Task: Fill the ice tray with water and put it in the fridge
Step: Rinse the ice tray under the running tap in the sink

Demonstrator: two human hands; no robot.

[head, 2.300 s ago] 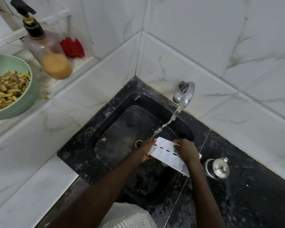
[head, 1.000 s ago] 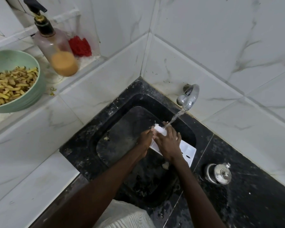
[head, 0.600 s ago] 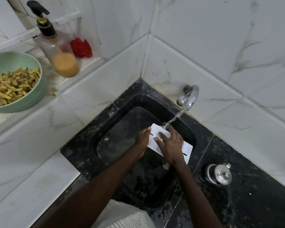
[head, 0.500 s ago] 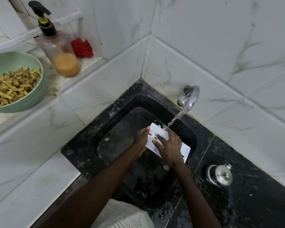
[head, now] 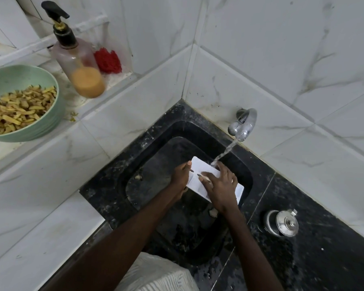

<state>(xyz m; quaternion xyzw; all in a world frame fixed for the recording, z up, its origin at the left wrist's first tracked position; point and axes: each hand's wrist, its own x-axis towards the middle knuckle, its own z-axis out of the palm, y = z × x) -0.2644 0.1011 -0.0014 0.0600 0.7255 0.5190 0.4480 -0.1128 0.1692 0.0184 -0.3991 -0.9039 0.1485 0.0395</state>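
Two hands at a sink, and we go left to right. Far left, a green bowl [head: 40, 131] sits on a white tiled ledge [head: 118, 80], filled with yellowish strips of food [head: 15, 108]. Just right of it stands a pump bottle [head: 80, 66] with a black pump head, orange liquid in its lower part. A red scrubber [head: 108, 60] is right behind the bottle, against the wall.

Below the ledge we see a black sink [head: 156, 156] set in the corner. The left hand [head: 180, 175] reaches over the basin and grasps the left edge of the ice tray [head: 200, 166], thumb on top; the rest of its fingers are hidden underneath. The tray is white, held above the sink basin and tilted, with a flat face up (a few small dark slots show on it; we cannot tell the compartments). The right hand [head: 221, 185] lies flat on top of the tray, fingers straight and spread, pressing on it and gripping nothing.

A chrome tap [head: 243, 124] sticks out of the wall tile on the right, running. The water [head: 225, 151] falls slantwise and lands at the tray's far edge, right by the right hand's fingertips. Further right, a small steel lidded pot [head: 282, 223] stands on the black counter [head: 324, 238], well apart from the tray. A white patterned garment [head: 156, 274] shows bottom centre.
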